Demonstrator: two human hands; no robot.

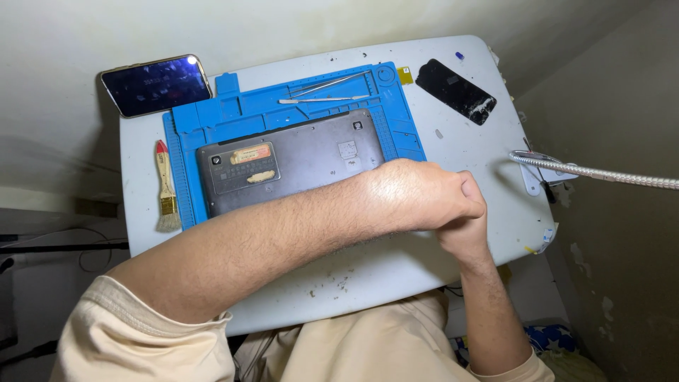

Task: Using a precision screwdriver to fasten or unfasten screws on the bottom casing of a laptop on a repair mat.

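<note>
- My left hand (414, 194) is clenched over my right hand (463, 230), both resting at the near right corner of the grey laptop (290, 163); whether either grips anything, I cannot tell.
- The laptop lies underside up on a blue mat (212, 117).
- Tweezers (325, 85) lie on the mat behind the laptop.
- Left of the laptop lies a brush (166, 187).
- The white table (481, 134) is speckled with crumbs, pushed against a pale wall (283, 28).

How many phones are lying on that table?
2. One phone with a lit screen sits at the far left corner; a dark phone lies at the far right. The crossed arms may hide more.
</note>
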